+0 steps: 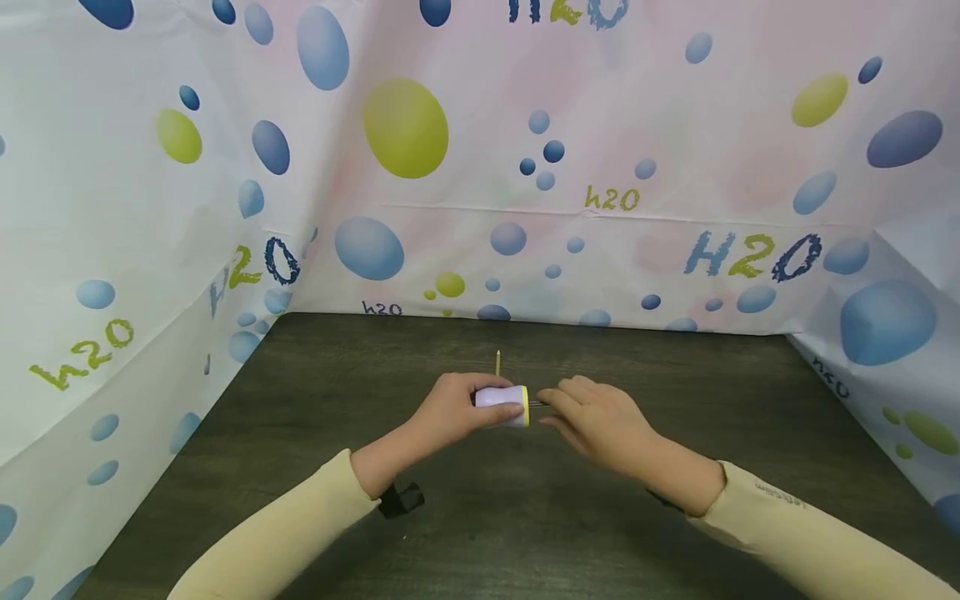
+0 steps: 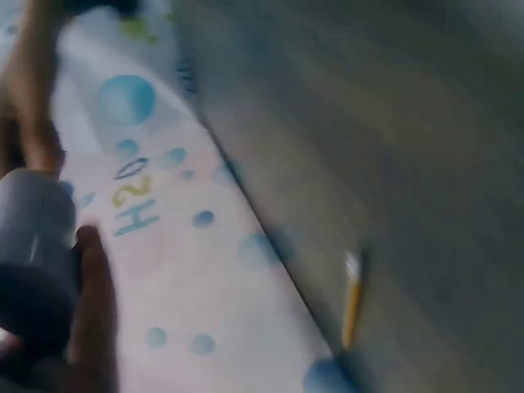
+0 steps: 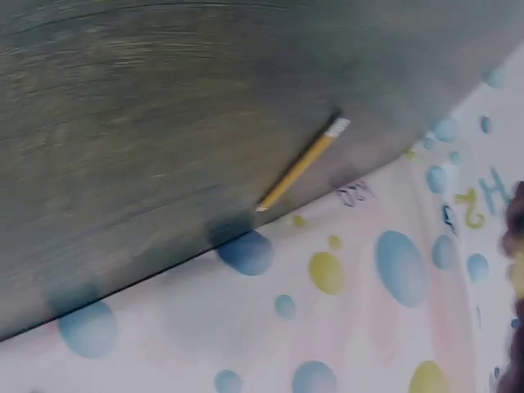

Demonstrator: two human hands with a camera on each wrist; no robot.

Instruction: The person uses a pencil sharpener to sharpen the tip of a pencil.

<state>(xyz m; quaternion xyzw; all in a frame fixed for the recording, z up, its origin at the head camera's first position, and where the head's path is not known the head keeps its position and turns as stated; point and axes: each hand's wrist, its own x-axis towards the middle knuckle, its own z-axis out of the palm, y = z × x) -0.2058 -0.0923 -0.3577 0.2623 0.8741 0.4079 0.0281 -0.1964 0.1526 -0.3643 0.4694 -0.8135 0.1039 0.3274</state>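
Observation:
A pale lavender cylinder [image 1: 501, 397] with a yellow rim lies on its side in my left hand [image 1: 448, 410]; the thumb crosses its near face and the fingers wrap the far side. Its yellow end faces right. From that end thin dark sticks [image 1: 535, 404] reach across to my right hand [image 1: 600, 418], whose fingertips pinch them. In the left wrist view the cylinder [image 2: 34, 221] is blurred at the left edge. Behind the left hand, a yellow pencil [image 1: 498, 363] rests on the dark table; its white end [image 3: 337, 127] shows in the right wrist view.
The dark wood table [image 1: 675, 375] spreads under both hands. White cloth [image 1: 480, 150] printed with blue and green dots and H2O lettering stands up at its back and sides. A black strap piece [image 1: 402, 500] hangs at the left wrist.

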